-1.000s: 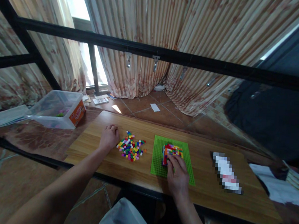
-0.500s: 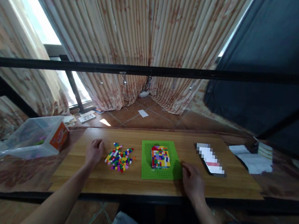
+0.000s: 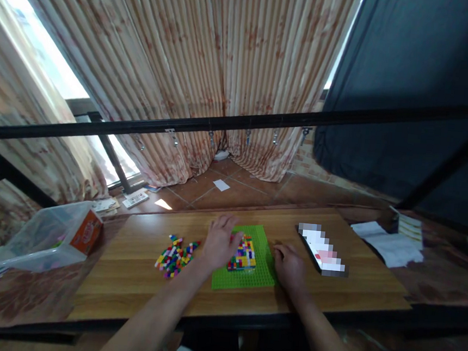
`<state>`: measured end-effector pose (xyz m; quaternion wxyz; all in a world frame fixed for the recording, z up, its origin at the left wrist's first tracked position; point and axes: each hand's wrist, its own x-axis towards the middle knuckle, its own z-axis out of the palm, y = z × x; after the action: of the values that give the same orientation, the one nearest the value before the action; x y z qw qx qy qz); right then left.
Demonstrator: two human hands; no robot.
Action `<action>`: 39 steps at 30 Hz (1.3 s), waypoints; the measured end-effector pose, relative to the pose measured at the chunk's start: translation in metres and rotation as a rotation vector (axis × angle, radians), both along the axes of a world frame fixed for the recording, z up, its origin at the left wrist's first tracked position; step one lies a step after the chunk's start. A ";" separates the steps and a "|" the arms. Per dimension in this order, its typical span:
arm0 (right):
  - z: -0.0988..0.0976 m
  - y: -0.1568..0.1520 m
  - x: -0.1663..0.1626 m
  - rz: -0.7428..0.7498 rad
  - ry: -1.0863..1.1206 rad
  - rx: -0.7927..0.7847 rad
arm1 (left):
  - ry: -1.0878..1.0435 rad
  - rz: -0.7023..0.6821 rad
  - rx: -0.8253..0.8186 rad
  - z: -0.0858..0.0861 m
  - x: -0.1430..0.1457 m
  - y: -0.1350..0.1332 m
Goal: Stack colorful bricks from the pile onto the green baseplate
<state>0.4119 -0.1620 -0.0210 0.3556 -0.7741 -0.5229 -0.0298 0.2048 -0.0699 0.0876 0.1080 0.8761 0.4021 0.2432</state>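
Observation:
My left hand [image 3: 222,244] is over the left edge of the green studded baseplate [image 3: 264,274], its fingers stretched out and its thumb close to the brick block. That block [image 3: 246,256] is a multicoloured build of small toy bricks on the plate, its left part covered by the hand. Whether the thumb touches it, I cannot tell. On the wood beside the plate's right edge rests my right hand [image 3: 289,265], fingers curled in; anything within them is hidden. A pile of loose toy bricks [image 3: 174,257] lies left of the plate, partly behind my left forearm.
A phone [image 3: 321,250] with a blurred screen lies right of my right hand on the wooden table [image 3: 119,274]. Beyond the table's left end is a clear plastic bin [image 3: 48,241]; papers [image 3: 389,246] lie off its right end. A black rail [image 3: 230,121] crosses behind.
My left hand has gone from the left of the loose bricks, rightward across to the baseplate, and its fingers have opened out. The right hand stays by the plate's edge. The view has tilted slightly.

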 end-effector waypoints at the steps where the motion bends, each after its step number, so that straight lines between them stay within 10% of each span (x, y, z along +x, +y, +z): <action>1: -0.001 0.000 0.000 -0.001 0.011 0.019 | 0.060 -0.016 0.000 -0.001 0.019 -0.003; 7: -0.002 -0.001 0.001 0.045 0.031 0.083 | 0.328 0.059 -0.106 -0.022 0.068 0.007; 39: 0.006 -0.005 -0.004 0.064 0.067 -0.001 | 0.375 0.087 -0.176 -0.031 0.063 0.005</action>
<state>0.4080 -0.1673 -0.0155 0.3731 -0.7578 -0.5352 0.0076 0.2673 -0.0653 0.0567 0.0968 0.8749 0.4725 0.0443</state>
